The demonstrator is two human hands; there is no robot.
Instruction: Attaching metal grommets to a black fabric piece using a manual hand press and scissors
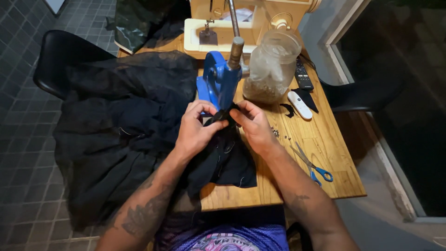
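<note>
My left hand point(194, 130) and my right hand point(253, 124) both pinch a fold of black fabric point(223, 158) at the base of a blue hand press point(219, 83). The fingertips meet just under the press head, holding the cloth between them. The press's metal lever point(235, 44) stands upright above my hands. The rest of the black garment point(121, 130) spills off the left side of the wooden table point(325, 139) and over a black chair.
A clear plastic jar point(274, 62) with small pieces in its bottom stands right of the press. Behind is a cream sewing machine point(232, 28). A black remote point(303, 74), a white remote point(299, 104) and blue-handled scissors point(313, 167) lie to the right.
</note>
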